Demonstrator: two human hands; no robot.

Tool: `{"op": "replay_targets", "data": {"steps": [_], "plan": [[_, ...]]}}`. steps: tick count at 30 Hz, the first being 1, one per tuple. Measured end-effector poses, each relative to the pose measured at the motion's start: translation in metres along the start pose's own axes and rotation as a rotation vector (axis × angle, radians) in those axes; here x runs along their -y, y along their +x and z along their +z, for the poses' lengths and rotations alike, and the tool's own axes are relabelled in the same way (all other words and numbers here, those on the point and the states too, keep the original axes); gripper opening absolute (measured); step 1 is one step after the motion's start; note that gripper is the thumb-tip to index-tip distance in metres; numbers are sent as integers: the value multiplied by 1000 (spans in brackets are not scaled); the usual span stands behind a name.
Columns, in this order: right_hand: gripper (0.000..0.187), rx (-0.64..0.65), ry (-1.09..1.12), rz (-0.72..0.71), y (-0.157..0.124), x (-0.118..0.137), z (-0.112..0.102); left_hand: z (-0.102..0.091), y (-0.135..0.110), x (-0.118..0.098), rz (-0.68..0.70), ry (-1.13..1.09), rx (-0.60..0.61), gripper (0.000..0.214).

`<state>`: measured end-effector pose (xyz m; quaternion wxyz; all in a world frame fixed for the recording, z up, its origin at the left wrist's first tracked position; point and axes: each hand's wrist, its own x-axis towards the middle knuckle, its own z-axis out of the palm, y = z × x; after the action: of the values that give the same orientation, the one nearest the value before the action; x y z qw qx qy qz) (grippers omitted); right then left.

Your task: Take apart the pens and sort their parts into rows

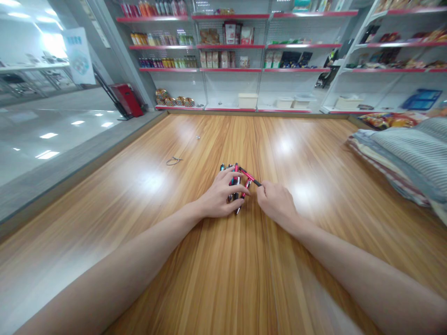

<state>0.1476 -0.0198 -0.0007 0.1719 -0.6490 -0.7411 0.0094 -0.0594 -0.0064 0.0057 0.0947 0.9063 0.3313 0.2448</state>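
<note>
Several slim pens (236, 166), dark, red and blue, lie side by side on the wooden table. Spread over them is my left hand (221, 193), its fingers apart and partly hiding the bunch; whether the fingertips press on the pens I cannot tell. On the right, my right hand (277, 202) is closed round the dark end of a red and black pen (248, 175). That pen slants up to the left, its far end close to the tops of the others.
A thin looped wire or tie (173, 161) and a tiny shiny piece (198, 137) lie on the table (216, 279) further left. Folded striped fabric (412, 149) is piled at the right edge. Beyond the far rim stand shelves (230, 45) of packaged goods.
</note>
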Motion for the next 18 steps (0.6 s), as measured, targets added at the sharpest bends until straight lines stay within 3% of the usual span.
{"op": "replay_targets", "data": {"steps": [4, 11, 18], "plan": [[34, -19, 87, 45, 4, -10, 1, -1, -1, 2, 3, 7, 115, 29], [35, -14, 188, -22, 1, -16, 1, -4, -4, 22, -135, 98, 83, 19], [33, -17, 250, -38, 1, -19, 0, -21, -5, 36, -84, 117, 152, 25]]}}
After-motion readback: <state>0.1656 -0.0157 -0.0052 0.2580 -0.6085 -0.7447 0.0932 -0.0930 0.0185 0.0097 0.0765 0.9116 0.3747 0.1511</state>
